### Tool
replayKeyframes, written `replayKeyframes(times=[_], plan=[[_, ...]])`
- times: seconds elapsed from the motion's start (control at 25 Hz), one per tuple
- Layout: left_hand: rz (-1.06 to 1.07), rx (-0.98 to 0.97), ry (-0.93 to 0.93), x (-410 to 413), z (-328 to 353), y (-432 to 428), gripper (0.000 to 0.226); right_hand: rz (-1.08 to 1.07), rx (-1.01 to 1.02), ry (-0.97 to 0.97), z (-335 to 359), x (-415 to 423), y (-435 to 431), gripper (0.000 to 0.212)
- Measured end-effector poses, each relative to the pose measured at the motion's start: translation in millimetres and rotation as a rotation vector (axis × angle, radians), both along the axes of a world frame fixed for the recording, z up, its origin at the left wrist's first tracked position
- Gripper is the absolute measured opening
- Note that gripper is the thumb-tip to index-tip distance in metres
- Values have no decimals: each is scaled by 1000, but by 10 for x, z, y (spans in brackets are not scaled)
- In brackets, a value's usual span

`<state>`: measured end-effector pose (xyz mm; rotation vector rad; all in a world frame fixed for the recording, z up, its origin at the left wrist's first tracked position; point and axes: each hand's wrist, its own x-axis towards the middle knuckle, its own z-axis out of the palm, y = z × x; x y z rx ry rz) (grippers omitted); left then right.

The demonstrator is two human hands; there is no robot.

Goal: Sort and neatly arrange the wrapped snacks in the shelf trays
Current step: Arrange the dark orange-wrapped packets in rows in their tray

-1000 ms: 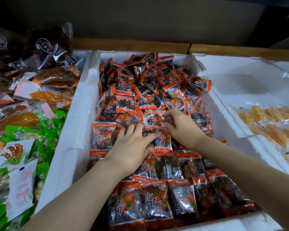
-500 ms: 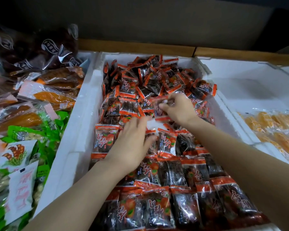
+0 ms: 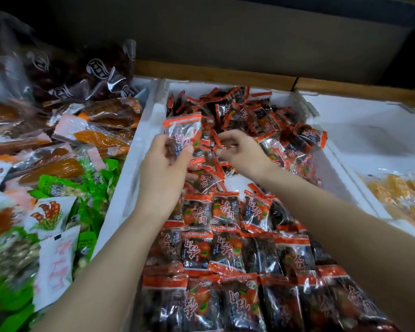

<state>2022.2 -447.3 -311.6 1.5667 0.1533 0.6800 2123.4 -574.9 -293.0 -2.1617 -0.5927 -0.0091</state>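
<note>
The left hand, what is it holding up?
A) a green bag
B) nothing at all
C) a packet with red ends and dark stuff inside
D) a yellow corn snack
C: the left hand grips a clear packet with orange-red ends and a dark snack inside, lifted above the loose pile in the white tray.

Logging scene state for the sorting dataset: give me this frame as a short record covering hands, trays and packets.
left hand: holds red-and-black snack packet above the tray
right hand: pinches a pile packet
white foam tray: neat rows near, loose pile far
left side: green packets and orange packets, mixed
right foam tray: yellow packets
</note>
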Motion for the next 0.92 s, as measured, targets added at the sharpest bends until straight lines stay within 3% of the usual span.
replayKeyframes(times=[0.12, 0.2, 0.32, 0.44, 0.6, 0.72, 0.84, 0.92], plan=[[11, -31, 16, -25, 28, 23, 16, 153, -297, -40, -229, 79, 278, 56], [0, -7, 27, -27, 32, 13, 11, 145, -444, -81, -298, 91, 429, 60], [-5, 6, 81, -14, 20, 32, 17, -23, -573, -225, -255, 117, 509, 40], [13, 40, 114, -25, 6, 115, 16, -157, -397, -339, -119, 171, 400, 27], [8, -21, 151, 39, -30, 205, 13, -9, 23, -172, 232, -19, 75, 26], [-107, -128, 218, 51, -19, 137, 18, 179, -31, -79, 357, -295, -3, 28], [-298, -414, 216, 12, 54, 100, 45, 198, -70, -71, 369, -328, 58, 29], [-344, -432, 164, -24, 76, 112, 46, 187, -111, -109, 398, -302, 102, 31]])
